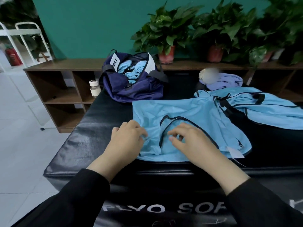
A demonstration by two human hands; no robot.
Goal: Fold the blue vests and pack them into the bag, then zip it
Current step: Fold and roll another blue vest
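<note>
A light blue vest (185, 112) with black trim lies spread on the black padded box (91, 128) in front of me. My left hand (126, 140) pinches its near left edge, bunching the cloth. My right hand (191, 141) rests on the vest by the black-trimmed neck opening, fingers loosely curled. More blue vests (265, 105) lie in a heap at the right. The navy bag (131, 82) stands unzipped at the back of the box, with folded blue vests (132, 71) inside it.
A small clear bottle (94, 88) stands left of the bag. A purple cloth and a pale round object (224, 81) sit behind the heap. A wooden shelf (65, 82) with potted plants (167, 35) runs along the green wall. White tiled floor lies to the left.
</note>
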